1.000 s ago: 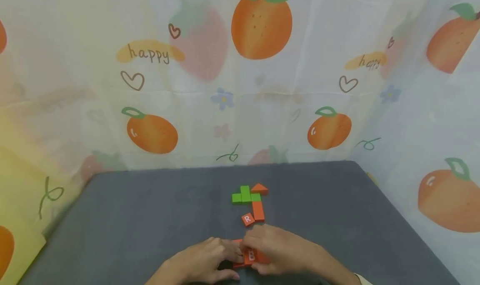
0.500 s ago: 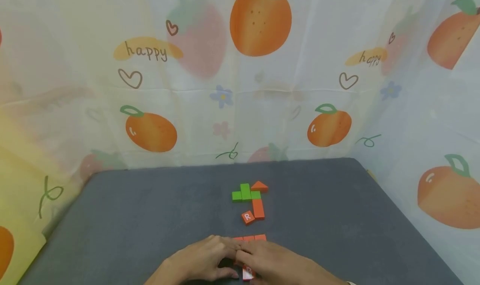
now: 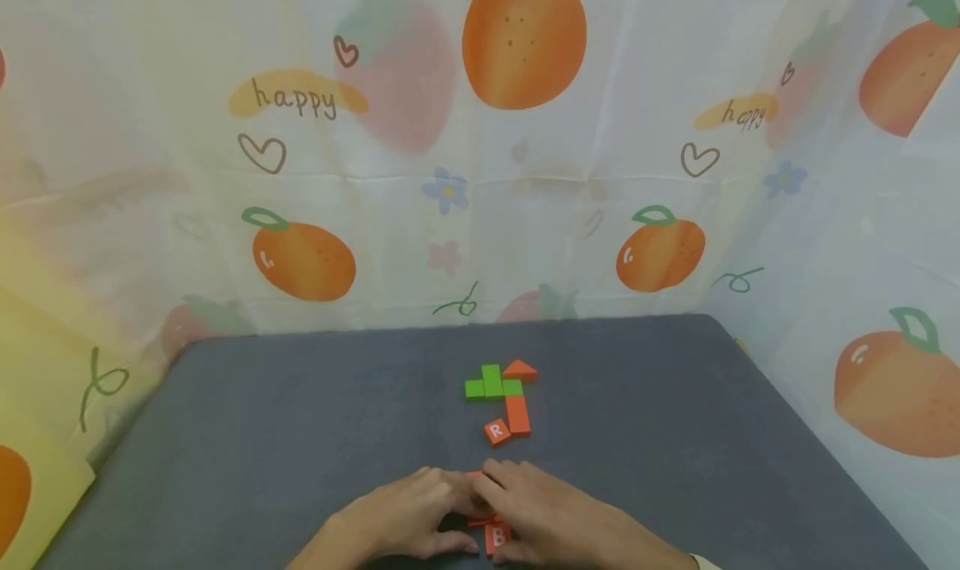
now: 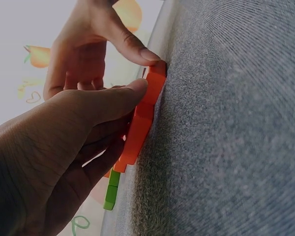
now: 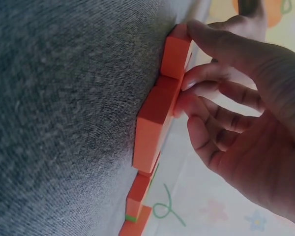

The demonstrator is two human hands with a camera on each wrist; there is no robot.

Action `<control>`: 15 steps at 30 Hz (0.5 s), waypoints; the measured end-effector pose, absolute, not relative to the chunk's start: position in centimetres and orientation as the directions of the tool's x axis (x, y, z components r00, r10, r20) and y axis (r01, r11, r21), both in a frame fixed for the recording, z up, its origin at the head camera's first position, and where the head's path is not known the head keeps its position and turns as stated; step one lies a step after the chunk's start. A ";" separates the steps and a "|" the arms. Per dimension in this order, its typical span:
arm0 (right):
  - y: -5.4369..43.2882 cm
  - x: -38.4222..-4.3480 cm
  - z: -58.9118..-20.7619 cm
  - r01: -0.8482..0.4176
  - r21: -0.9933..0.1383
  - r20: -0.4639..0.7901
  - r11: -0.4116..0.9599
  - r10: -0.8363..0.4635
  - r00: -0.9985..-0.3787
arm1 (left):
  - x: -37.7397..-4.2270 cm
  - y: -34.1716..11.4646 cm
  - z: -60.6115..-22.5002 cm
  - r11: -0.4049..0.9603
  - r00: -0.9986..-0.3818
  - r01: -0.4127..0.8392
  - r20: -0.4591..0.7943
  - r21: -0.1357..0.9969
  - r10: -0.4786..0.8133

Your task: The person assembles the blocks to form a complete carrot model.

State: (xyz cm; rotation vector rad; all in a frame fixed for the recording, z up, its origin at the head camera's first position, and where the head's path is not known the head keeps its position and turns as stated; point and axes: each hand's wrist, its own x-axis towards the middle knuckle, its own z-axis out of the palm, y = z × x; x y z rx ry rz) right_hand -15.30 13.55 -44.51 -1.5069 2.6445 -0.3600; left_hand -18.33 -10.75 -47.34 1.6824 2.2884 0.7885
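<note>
1. For neat edges, the red blocks (image 5: 154, 118) are best steadied flat on the table (image 3: 300, 437) by the left hand (image 3: 405, 507), while the B block (image 3: 494, 537) is squared up with only light pressure from the right hand (image 3: 551, 516).
2. The left hand is curled onto the red blocks; the B block is gripped by the right hand, its near end pressed by the thumb.
3. The B block is seen at lower centre of the head view, between both thumbs.
</note>
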 end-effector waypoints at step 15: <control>13.3 -15.8 -44.7 -0.833 -0.272 0.094 0.482 -0.848 -0.521 | -18.2 -10.8 -47.0 0.245 -0.362 0.811 0.128 0.531 0.923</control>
